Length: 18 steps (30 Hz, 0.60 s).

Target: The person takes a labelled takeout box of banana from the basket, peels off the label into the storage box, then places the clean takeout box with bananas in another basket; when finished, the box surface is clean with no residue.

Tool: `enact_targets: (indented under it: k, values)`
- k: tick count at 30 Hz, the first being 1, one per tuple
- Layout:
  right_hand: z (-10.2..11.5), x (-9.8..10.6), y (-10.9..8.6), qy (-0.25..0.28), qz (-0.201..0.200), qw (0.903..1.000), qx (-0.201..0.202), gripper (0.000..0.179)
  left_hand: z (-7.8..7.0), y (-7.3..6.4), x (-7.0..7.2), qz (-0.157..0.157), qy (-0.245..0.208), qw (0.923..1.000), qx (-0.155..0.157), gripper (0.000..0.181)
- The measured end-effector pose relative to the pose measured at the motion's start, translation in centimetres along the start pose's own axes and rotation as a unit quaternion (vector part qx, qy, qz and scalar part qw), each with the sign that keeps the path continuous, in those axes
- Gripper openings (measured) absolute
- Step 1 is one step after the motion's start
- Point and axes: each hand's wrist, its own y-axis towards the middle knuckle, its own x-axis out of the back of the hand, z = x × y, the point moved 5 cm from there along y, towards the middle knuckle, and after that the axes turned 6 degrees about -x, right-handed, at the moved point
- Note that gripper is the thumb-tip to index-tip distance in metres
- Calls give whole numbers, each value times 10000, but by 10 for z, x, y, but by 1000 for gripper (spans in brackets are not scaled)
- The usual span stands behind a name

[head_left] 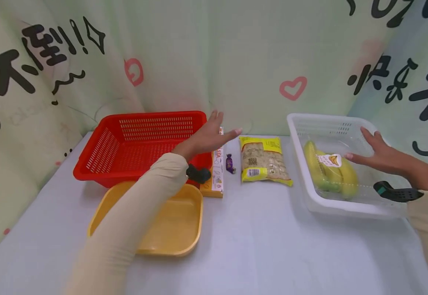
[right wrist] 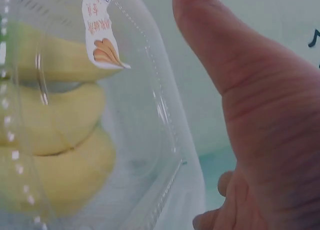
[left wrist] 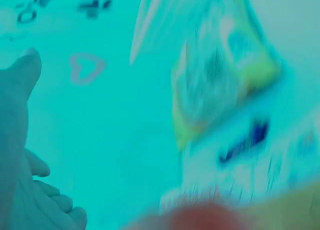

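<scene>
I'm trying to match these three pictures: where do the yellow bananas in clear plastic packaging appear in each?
Head: the yellow bananas lie right of centre, inside the white plastic basket.
Left wrist: not visible.
Right wrist: along the left side, close up, inside the clear plastic packaging.
Shared landmark, head and right wrist only: the white printed sticker on the packaging.

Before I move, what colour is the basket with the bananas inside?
The basket is white; the head view shows it best.

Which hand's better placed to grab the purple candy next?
Left, likely: left hand is open near the purple candy; right hand is off at the white basket, beyond the yellow bag.
</scene>
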Motion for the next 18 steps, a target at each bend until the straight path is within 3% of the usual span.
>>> enact_targets:
  k: [4,10,18]
  values:
    - [-8,-2,-2,373,185,9991,76,103,-27,7,-27,27,-217,9994,-251,93]
    - [-23,-6,0,628,303,9975,-142,101,-56,17,-70,337,-608,9952,-692,91]
    - [-37,-10,4,951,657,9930,-234,97,-90,22,-110,496,-1132,9853,-1179,84]
